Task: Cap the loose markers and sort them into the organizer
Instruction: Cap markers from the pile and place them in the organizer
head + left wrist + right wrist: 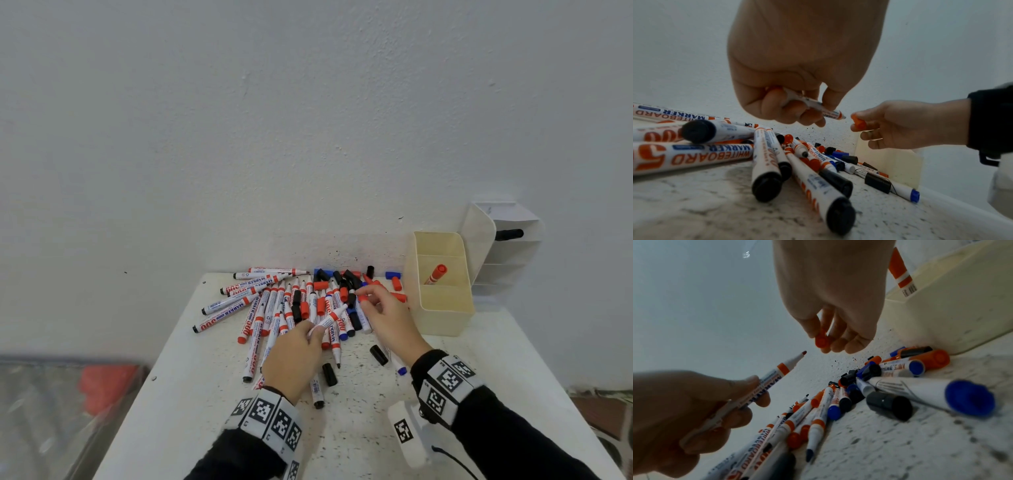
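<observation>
My left hand (298, 353) grips an uncapped red whiteboard marker (330, 319) above the pile, its tip pointing up and right toward my right hand. In the left wrist view the same marker (819, 108) sticks out from my curled fingers. My right hand (383, 315) pinches a red cap (822, 341) between thumb and fingertips, a short gap from the marker tip (803, 352). A pile of loose markers and caps (291, 301) in red, black and blue lies on the white table (191, 394). The cream organizer (442, 315) stands to the right with one capped red marker (435, 274) in it.
A white tiered holder (507, 246) with a black marker stands behind the organizer against the wall. Loose black caps (378, 354) lie near my right wrist. A white device (406, 433) hangs under my right wrist. Left of the table sits a blurred red object (106, 380).
</observation>
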### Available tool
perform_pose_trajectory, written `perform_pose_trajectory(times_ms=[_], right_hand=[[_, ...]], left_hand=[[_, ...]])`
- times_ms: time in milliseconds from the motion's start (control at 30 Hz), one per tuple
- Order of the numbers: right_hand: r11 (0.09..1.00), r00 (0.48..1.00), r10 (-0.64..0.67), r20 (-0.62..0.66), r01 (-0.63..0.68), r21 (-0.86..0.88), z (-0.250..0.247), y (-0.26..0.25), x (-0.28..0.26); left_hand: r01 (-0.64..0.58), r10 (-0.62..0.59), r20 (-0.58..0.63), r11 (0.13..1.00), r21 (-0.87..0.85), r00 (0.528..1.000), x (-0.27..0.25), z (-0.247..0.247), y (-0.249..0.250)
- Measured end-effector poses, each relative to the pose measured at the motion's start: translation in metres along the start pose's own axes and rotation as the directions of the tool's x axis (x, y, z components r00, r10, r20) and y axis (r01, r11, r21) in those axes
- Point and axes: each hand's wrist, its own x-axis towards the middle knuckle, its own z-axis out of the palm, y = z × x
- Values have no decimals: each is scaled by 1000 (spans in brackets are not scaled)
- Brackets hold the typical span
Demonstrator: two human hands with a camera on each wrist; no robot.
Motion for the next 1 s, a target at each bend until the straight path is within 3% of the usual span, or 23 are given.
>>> perform_pose_trajectory(times_ms=[67,367,467,600,700,867,1000], right_hand=[[995,996,-27,87,35,-96,1,1,1],[998,970,6,244,-22,61,-3,-3,-6],[995,976,92,199,-98,20,-3,-4,-4],[983,981,181,69,-181,3,4,-8,-1],[985,986,154,59,-158,73,4,-13,-1],[984,986,121,116,-134,114,4,-16,-4],[998,996,-12,84,6,69,0,-23,-6]], left_hand=[[0,0,0,1000,7,1000,0,-1,-1],[-113,109,60,992,62,992,-2,-3,-3],[-164,162,87,986,12,983,-7,-3,0],[-228,223,63,968,108,973,-10,-1,10],[-197,201,177,980,-40,964,-6,-2,13],[-7,137,395,949,-314,908,-7,-12,15],[-6,130,341,940,-341,931,-7,-9,11]])
